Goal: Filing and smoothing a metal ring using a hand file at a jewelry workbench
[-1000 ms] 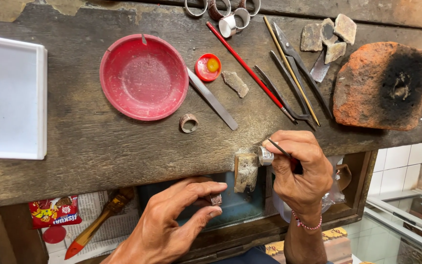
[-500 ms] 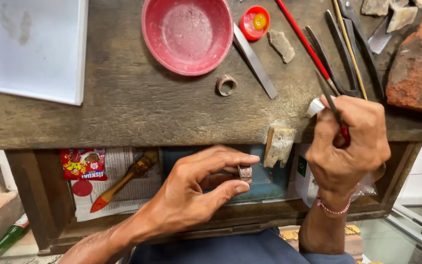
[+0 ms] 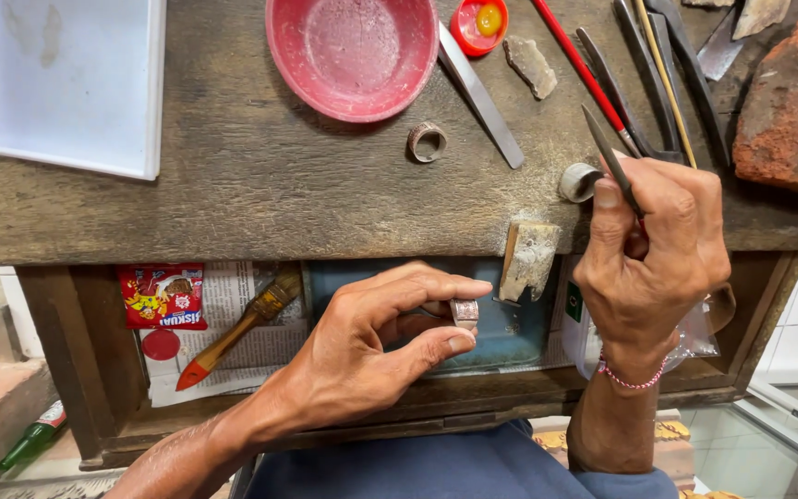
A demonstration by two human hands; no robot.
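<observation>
- Left hand (image 3: 362, 356) pinches a silver ring (image 3: 464, 312) below the bench's front edge (image 3: 233, 242); a loose grip could drop it.
- Right hand (image 3: 653, 254), fingers closed on a thin tool (image 3: 610, 157), could nudge the ring band (image 3: 580, 181) off that edge.

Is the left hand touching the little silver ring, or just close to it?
Touching. The head view shows the left hand pinching the silver ring between thumb and fingertips, with no gap.

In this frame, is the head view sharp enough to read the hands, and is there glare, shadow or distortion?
Head view: sharp, evenly lit, no motion blur; the left hand pinching a ring and the right hand holding a thin tool read clearly. Slight sheen on the white tray; the shelf under the bench sits in softer shade. Wide-angle bending at the edges.
</observation>
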